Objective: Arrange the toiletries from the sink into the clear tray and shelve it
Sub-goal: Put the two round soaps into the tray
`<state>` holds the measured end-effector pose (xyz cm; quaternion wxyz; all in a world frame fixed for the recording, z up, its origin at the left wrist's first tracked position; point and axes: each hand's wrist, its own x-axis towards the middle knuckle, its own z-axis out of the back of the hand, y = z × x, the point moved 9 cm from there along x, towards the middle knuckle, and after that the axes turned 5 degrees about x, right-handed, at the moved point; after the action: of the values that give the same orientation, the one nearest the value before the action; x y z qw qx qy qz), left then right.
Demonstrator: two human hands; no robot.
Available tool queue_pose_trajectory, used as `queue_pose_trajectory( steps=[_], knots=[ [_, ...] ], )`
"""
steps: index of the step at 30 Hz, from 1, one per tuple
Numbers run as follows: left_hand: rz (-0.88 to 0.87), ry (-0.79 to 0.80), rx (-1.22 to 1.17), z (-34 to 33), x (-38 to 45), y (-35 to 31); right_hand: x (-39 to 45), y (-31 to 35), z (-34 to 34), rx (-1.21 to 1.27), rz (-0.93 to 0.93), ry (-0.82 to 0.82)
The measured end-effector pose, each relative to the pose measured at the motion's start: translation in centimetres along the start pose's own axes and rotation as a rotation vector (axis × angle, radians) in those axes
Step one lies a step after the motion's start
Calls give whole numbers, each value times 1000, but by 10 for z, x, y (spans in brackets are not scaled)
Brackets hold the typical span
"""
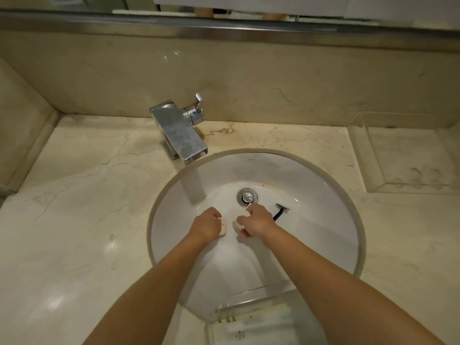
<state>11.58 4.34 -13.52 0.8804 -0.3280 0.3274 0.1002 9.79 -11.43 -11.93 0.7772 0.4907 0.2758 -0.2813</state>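
I see both hands down in the round white glazed sink point(323, 220), set into a veined marble counter point(87, 220). My left hand point(207, 225) curls its fingers round a small pale round item point(224, 229); my right hand point(256, 222) grips another point(240, 221) beside the chrome drain point(247, 196). A clear tray point(251, 317) overhangs the near rim, a second point(408, 155) sits at right.

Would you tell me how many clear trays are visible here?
2: one clear tray on the counter right of the sink, another at its near edge, partly cut off.
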Motion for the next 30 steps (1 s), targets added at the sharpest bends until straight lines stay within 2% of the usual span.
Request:
queue_pose_trajectory(
  steps=[4,10,15,21,26,30],
  knots=[
    [109,43,-595,5,-25,-4,-20,0,11,358,-47,65],
    [189,98,-1010,10,-70,-24,-58,-6,30,627,-195,62],
    [167,134,-1093,12,-108,-43,-91,1,43,808,-218,87],
    [140,175,-1154,1,-152,-54,-134,3,68,962,-176,-14],
    [82,209,-1163,-10,-186,-64,-153,-12,78,1109,-227,-91],
    [55,172,-1169,-13,-206,-61,-161,-23,81,1089,-240,-82]
  ],
)
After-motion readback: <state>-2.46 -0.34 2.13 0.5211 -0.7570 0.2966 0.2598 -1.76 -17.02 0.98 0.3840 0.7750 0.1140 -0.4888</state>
